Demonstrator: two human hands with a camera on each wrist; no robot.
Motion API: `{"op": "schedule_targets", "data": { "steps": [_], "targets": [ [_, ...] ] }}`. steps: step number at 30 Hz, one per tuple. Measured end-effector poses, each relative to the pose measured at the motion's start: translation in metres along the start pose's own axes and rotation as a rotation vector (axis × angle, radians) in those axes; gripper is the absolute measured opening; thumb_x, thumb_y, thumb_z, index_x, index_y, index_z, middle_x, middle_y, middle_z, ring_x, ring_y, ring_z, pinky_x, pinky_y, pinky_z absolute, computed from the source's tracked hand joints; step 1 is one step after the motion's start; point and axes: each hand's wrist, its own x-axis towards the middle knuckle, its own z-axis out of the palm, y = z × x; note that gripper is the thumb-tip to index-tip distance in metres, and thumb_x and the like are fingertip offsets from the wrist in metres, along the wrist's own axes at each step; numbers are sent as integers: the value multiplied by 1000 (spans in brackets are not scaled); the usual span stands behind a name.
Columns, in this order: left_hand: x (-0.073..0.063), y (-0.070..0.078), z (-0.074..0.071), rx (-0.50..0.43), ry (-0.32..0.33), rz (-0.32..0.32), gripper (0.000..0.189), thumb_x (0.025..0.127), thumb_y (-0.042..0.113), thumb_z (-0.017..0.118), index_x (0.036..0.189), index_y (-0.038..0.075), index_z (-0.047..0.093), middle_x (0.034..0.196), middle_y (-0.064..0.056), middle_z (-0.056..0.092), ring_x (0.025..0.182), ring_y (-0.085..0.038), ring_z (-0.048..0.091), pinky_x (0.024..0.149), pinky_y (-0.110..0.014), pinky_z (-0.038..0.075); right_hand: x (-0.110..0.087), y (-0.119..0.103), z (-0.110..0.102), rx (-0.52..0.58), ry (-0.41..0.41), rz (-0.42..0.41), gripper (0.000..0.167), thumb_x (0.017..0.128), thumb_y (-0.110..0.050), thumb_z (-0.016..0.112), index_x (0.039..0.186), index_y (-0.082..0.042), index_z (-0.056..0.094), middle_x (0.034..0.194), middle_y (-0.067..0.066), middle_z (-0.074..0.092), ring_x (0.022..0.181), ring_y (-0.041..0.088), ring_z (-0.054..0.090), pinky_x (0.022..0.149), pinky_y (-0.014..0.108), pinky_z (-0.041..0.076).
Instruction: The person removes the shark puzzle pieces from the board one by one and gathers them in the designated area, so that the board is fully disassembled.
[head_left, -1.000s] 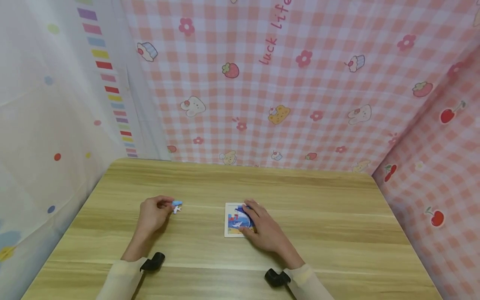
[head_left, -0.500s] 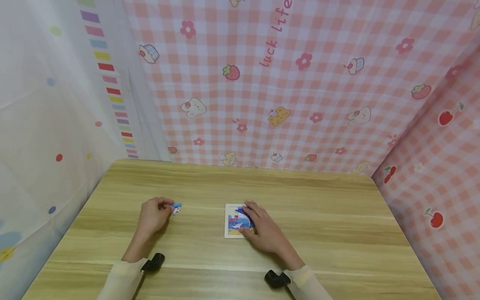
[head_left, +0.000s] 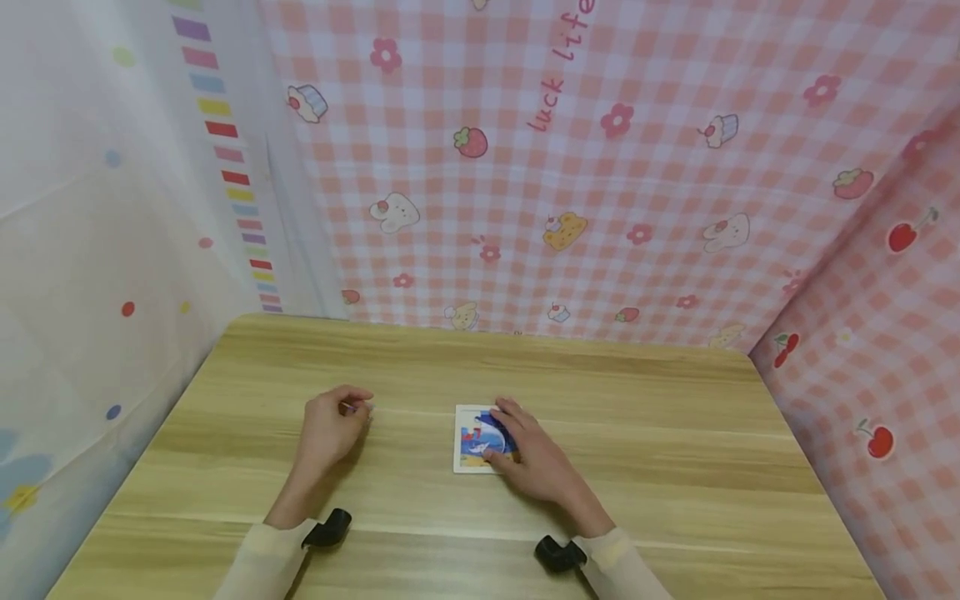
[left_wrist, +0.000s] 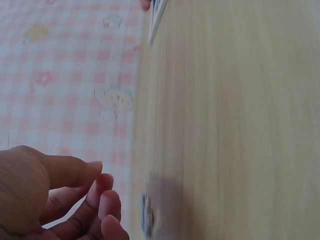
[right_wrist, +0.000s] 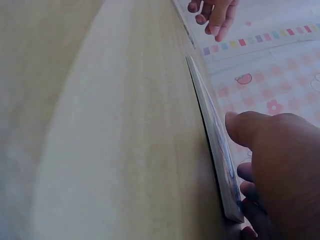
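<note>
My left hand (head_left: 332, 429) hovers over the left part of the wooden table, fingers loosely bent and thumb near the index finger, with nothing between them. Under it lie small puzzle pieces (left_wrist: 146, 215), seen edge-on in the left wrist view and mostly hidden by the hand in the head view. My right hand (head_left: 542, 462) rests with extended fingers on the right side of a square jigsaw puzzle (head_left: 472, 450). The puzzle has a white frame and a blue sea picture with a pale fish-like shape; its right part is covered by that hand.
The wooden tabletop (head_left: 660, 450) spreads around both hands. A pink checked cloth (head_left: 510, 192) hangs along its back edge, with more cloth at the left and right sides. A black wrist mount (head_left: 327, 528) sits on each sleeve.
My left hand has moved to the right, over the pieces that showed beside its fingertips before. The right hand stays on the puzzle. The head view has shifted slightly.
</note>
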Motion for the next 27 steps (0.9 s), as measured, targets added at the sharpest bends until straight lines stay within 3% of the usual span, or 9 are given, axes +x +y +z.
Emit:
{"op": "schedule_targets", "data": {
  "steps": [7,27],
  "targets": [
    [-1,18,22,-39,-44,37,12,90,3,70,100,1,77,82,-9,70,70,-13,58,62,-20,47,-3,3,-8,10,-27,24,70,101,-43,62,159,-14,37,171,3,25,159,23,19,126,47,25],
    [-12,57,85,-116,-149,114,6,87,1,74,92,3,76,79,-4,68,71,-11,58,65,-20,49,-15,10,-18,-88,-6,18,70,99,-38,67,156,-8,41,168,9,30,156,30,28,122,52,31]
  ]
}}
